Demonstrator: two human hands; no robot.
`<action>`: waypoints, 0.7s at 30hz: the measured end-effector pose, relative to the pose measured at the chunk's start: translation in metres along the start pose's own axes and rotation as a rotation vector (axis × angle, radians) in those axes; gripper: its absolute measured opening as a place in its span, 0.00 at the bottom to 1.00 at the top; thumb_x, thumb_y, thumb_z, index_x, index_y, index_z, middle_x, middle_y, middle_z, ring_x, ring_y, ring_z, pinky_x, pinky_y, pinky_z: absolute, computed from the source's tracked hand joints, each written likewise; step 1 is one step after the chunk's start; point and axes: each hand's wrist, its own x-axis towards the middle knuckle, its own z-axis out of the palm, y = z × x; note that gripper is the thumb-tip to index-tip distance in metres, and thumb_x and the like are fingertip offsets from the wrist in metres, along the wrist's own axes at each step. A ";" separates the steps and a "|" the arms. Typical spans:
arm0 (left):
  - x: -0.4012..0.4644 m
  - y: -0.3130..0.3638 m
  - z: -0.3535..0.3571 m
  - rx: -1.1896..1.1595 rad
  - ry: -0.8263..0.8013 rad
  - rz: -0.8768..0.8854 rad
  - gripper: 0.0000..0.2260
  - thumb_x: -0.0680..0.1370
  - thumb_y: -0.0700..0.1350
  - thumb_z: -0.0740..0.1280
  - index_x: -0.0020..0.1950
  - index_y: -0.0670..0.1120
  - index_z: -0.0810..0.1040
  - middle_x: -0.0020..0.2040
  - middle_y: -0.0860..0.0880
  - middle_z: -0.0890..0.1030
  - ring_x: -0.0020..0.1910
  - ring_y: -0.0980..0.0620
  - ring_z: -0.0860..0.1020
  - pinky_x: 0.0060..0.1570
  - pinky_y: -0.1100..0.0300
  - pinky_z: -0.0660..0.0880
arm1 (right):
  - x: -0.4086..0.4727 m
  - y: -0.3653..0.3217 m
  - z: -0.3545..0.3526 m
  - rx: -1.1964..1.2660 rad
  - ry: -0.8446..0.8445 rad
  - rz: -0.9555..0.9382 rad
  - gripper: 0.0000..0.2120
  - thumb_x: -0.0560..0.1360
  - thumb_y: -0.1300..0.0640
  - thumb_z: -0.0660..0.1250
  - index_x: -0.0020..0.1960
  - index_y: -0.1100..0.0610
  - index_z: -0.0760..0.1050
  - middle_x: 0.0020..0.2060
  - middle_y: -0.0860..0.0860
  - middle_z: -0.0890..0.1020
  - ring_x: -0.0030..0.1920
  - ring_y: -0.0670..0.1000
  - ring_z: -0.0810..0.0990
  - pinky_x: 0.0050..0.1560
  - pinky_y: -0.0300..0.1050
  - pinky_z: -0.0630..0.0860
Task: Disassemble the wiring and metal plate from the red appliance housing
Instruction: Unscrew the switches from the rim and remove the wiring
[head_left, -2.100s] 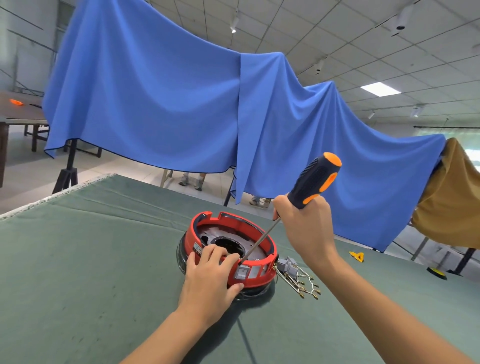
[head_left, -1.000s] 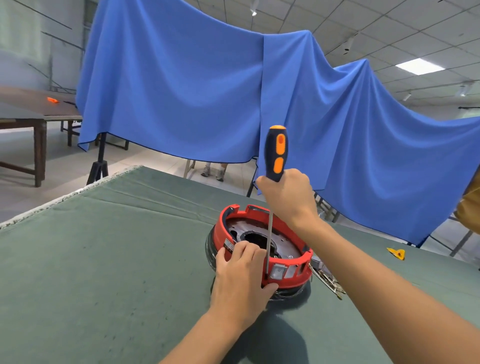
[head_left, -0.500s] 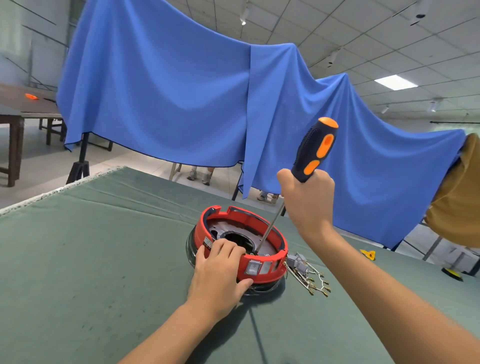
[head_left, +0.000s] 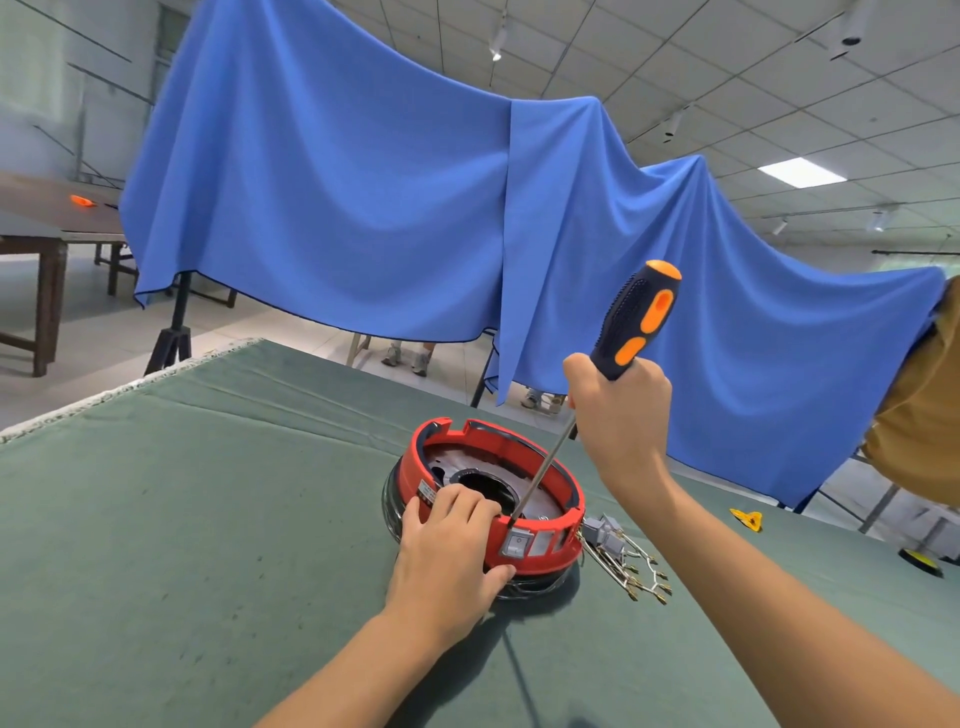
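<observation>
The round red appliance housing (head_left: 545, 545) sits on the green table, open side up, with a grey metal plate (head_left: 467, 462) inside it. My left hand (head_left: 452, 551) grips the housing's near rim, fingers curled over the edge. My right hand (head_left: 621, 415) holds a black and orange screwdriver (head_left: 636, 322) tilted to the right. Its shaft slants down into the housing and the tip meets the inside near the front rim, just right of my left fingers. A bundle of wiring (head_left: 621, 558) with brass terminals and a grey connector lies on the table at the housing's right.
The green cloth-covered table (head_left: 208, 519) stretches left and toward me. A small yellow piece (head_left: 748, 518) lies at the far right of it. A blue sheet (head_left: 363, 208) hangs behind the table, with people's feet below it. A wooden table (head_left: 36, 234) stands far left.
The screwdriver stood upright a second ago and now leans right, as it did two seconds ago. My left hand keeps its hold on the rim. The camera view has shifted.
</observation>
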 end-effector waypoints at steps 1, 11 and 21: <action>0.000 0.000 0.000 0.002 0.002 0.000 0.22 0.74 0.61 0.63 0.65 0.56 0.66 0.64 0.59 0.66 0.69 0.57 0.57 0.71 0.49 0.53 | 0.001 0.000 -0.001 -0.001 0.006 0.004 0.17 0.62 0.53 0.58 0.27 0.68 0.63 0.22 0.57 0.67 0.27 0.52 0.62 0.27 0.48 0.64; 0.000 0.000 0.001 0.011 0.008 0.003 0.22 0.73 0.61 0.63 0.64 0.56 0.66 0.63 0.59 0.67 0.68 0.57 0.58 0.70 0.49 0.53 | 0.003 0.006 -0.003 -0.030 0.025 0.037 0.17 0.61 0.52 0.58 0.28 0.68 0.63 0.24 0.57 0.67 0.28 0.52 0.62 0.27 0.44 0.61; 0.000 0.000 0.001 0.003 0.010 0.000 0.22 0.73 0.61 0.64 0.65 0.56 0.66 0.63 0.59 0.67 0.69 0.57 0.58 0.71 0.49 0.54 | 0.002 0.009 -0.004 -0.011 0.007 0.050 0.15 0.62 0.52 0.58 0.27 0.65 0.65 0.23 0.55 0.67 0.26 0.51 0.63 0.24 0.40 0.62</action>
